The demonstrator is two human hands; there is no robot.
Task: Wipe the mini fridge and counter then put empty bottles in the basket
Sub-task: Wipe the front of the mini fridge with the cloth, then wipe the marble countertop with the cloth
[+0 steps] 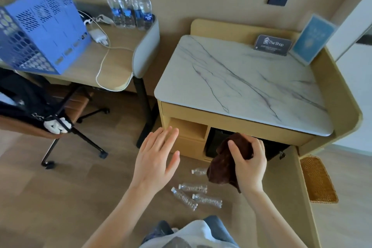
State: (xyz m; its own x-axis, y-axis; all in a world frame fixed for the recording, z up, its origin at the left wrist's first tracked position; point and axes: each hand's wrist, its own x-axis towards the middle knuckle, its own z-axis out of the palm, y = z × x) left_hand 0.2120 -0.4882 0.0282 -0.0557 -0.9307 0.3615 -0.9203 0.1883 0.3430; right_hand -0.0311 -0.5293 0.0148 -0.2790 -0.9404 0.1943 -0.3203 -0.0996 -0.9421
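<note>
Grey shirt (pixel 193 235) sits at the bottom edge, with both forearms rising from it. Left hand (pixel 159 159) is open, fingers spread, holding nothing, at centre frame. Right hand (pixel 249 165) grips a bunched brown cloth (pixel 221 167) just in front of the mini fridge (pixel 216 143). The fridge is a dark box in the cabinet (pixel 201 110) recess below the marble tabletop (pixel 241 82), and cloth and hand largely hide its front. Contact cannot be confirmed. Judged step: wiping the fridge front. Recommended: flatten the cloth under the palm, work top to bottom in overlapping passes, and keep clear of the open cabinet door (pixel 285 207). Four empty bottles (pixel 193 188), clear, ribbed and capped, lie on the floor (pixel 80 187) below the hands. A wicker basket (pixel 318 179) lies at lower right, well apart from them.
</note>
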